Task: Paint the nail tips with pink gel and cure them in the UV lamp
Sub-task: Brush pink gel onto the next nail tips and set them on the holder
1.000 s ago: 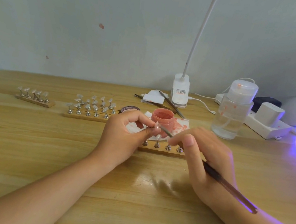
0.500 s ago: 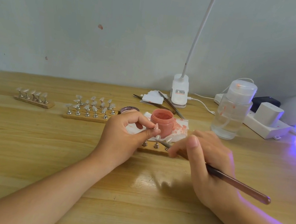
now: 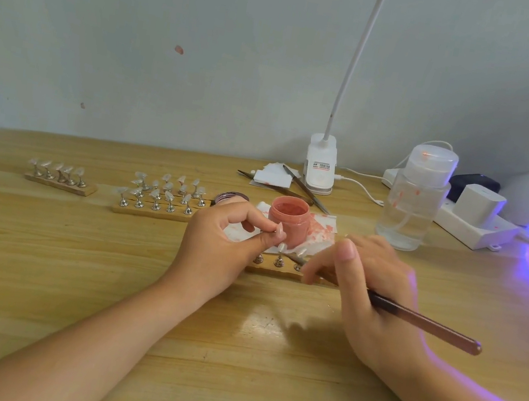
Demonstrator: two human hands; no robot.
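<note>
Painting step. Your left hand (image 3: 214, 244) pinches nail tip (image 3: 280, 230); right hand (image 3: 370, 286) fingers grip brush (image 3: 424, 322). Next: stroke pink gel onto tip.

Single head-worn view, looking forward and down, close over the wooden table (image 3: 37, 268), wall behind

A white clip lamp (image 3: 320, 167) stands at the back of the wooden table (image 3: 71, 273); just left of it lie paper scraps (image 3: 273, 177), right of it a clear pump bottle (image 3: 411, 206) and white power strip (image 3: 473, 230)
</note>
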